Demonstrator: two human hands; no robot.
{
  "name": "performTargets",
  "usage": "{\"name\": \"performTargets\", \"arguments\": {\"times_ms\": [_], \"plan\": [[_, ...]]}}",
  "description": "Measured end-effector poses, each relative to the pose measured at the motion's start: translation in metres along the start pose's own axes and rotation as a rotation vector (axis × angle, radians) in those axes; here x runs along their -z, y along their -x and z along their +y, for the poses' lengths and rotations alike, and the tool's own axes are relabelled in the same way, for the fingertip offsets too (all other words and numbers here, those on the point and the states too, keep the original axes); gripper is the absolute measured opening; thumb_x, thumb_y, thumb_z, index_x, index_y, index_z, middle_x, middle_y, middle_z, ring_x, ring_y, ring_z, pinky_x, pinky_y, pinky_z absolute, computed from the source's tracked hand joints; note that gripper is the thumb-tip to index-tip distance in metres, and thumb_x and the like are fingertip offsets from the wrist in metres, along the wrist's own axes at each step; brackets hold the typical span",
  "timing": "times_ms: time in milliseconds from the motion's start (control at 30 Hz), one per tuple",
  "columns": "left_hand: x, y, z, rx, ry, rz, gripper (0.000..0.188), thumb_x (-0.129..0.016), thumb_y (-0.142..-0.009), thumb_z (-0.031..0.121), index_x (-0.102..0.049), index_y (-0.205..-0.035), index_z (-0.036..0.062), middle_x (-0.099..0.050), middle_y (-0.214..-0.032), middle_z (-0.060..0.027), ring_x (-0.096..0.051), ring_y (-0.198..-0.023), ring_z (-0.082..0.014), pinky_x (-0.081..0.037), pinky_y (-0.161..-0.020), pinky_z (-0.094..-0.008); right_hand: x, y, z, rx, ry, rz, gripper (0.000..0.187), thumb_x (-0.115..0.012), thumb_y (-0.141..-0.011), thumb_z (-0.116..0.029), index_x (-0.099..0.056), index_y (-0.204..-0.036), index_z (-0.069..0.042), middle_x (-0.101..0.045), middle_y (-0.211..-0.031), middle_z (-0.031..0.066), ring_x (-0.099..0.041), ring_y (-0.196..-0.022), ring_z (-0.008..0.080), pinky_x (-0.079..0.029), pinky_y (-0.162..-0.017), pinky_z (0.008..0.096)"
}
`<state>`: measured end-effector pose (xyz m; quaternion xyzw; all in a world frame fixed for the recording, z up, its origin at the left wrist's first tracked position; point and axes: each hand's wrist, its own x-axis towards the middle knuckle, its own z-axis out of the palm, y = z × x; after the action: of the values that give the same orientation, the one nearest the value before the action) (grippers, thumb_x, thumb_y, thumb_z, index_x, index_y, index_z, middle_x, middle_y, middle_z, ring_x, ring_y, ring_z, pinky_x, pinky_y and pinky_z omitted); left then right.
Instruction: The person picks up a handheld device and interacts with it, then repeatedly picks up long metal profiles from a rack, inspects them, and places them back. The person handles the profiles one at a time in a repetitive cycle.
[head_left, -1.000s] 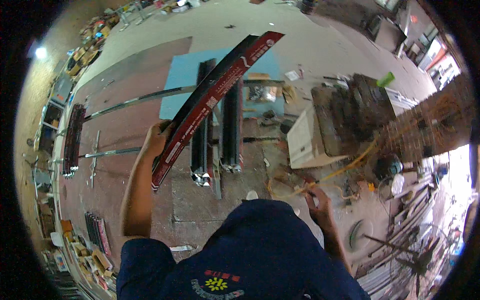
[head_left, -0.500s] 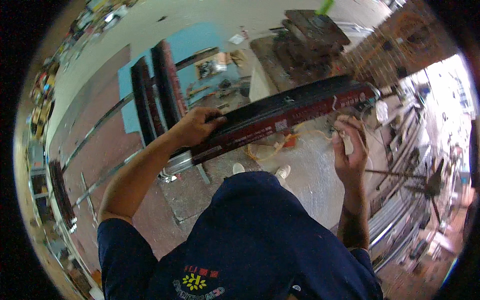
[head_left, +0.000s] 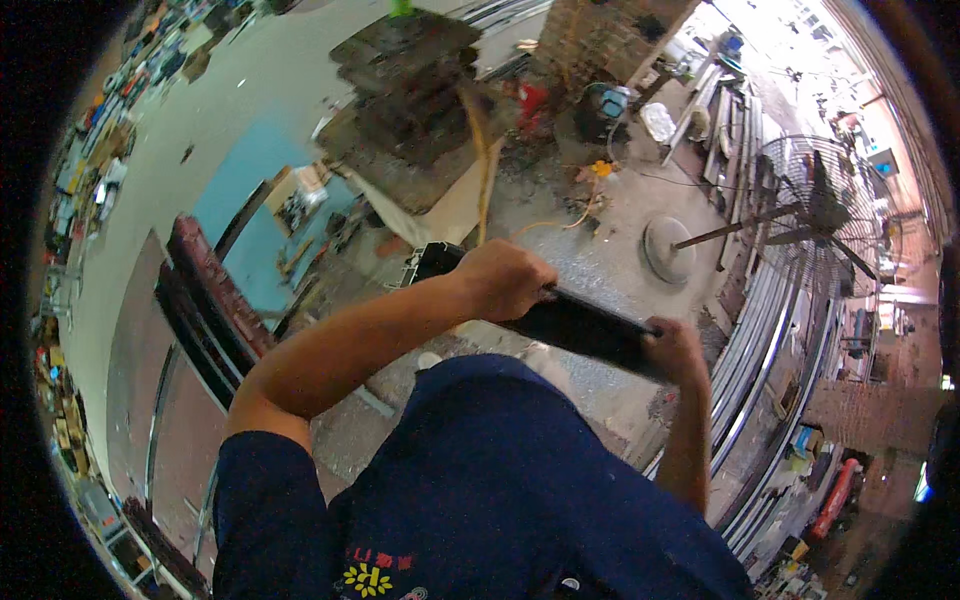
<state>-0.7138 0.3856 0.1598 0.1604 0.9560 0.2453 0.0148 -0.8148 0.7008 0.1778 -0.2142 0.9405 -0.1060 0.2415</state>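
Note:
I hold a long dark metal profile (head_left: pixel 592 328) across in front of my body, its hollow cut end pointing up and to the left. My left hand (head_left: pixel 505 280) is closed over it nearer that end. Around the other end, my right hand (head_left: pixel 675 350) is wrapped, partly blurred and hiding the tip. The profile slopes down to the right, above the floor. Off to my left lie a profile with a dark red face (head_left: pixel 218 285) and black profiles (head_left: pixel 195 330) beside it.
A blue sheet (head_left: pixel 245 185) lies at the far left. Ahead stands a dark, heavy stacked machine (head_left: pixel 405 85). On the right are a pedestal fan (head_left: pixel 815 215), its round base (head_left: pixel 668 248), and several long metal bars (head_left: pixel 765 340). An orange-yellow hose (head_left: pixel 570 222) trails on the floor.
The profile has swung from sloping up to the right to sloping down to the right. My right hand, free before, now grips its end. The view has turned rightward.

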Motion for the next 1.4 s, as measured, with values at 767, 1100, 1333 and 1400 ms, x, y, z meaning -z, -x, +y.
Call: {"name": "performTargets", "arguments": {"times_ms": [767, 1100, 1333, 1400], "plan": [[-0.27, 0.104, -0.04, 1.028, 0.386, -0.309, 0.031, -0.06, -0.093, 0.027, -0.064, -0.111, 0.0023, -0.063, -0.107, -0.0165, -0.063, -0.095, -0.0284, -0.05, -0.083, -0.0405, -0.212, -0.088, 0.452, -0.85, 0.014, -0.283, 0.028, -0.059, -0.079, -0.027, -0.073, -0.096, -0.009, -0.069, -0.102, 0.0169, -0.067, -0.096, 0.0344, -0.053, -0.081, 0.0428], [-0.247, 0.02, -0.056, 0.989, 0.458, -0.054, 0.033, -0.059, -0.094, 0.031, -0.066, -0.108, 0.0015, -0.064, -0.103, -0.0152, -0.064, -0.092, -0.0277, -0.05, -0.08, -0.0377, -0.181, -0.085, 0.441, -0.923, 0.001, -0.426, 0.038, -0.062, -0.077, -0.031, -0.071, -0.107, -0.009, -0.067, -0.114, 0.0145, -0.065, -0.106, 0.0326, -0.051, -0.089, 0.0407], [-0.219, -0.042, -0.105, 0.841, 0.553, -0.154, 0.031, -0.06, -0.092, 0.028, -0.066, -0.105, 0.0009, -0.065, -0.101, -0.0162, -0.065, -0.091, -0.0284, -0.05, -0.08, -0.0371, -0.166, -0.093, 0.409, -1.012, -0.02, -0.351, 0.038, -0.062, -0.077, -0.03, -0.071, -0.107, -0.008, -0.066, -0.115, 0.0167, -0.064, -0.106, 0.0343, -0.051, -0.089, 0.0422], [-0.212, -0.058, -0.128, 0.77, 0.558, -0.183, 0.031, -0.061, -0.092, 0.027, -0.066, -0.105, 0.0005, -0.065, -0.102, -0.0166, -0.065, -0.092, -0.0284, -0.05, -0.081, -0.0374, -0.163, -0.091, 0.395, -1.0, 0.034, -0.348, 0.037, -0.062, -0.078, -0.031, -0.071, -0.105, -0.008, -0.066, -0.113, 0.0178, -0.065, -0.104, 0.0355, -0.051, -0.088, 0.0424]]}}
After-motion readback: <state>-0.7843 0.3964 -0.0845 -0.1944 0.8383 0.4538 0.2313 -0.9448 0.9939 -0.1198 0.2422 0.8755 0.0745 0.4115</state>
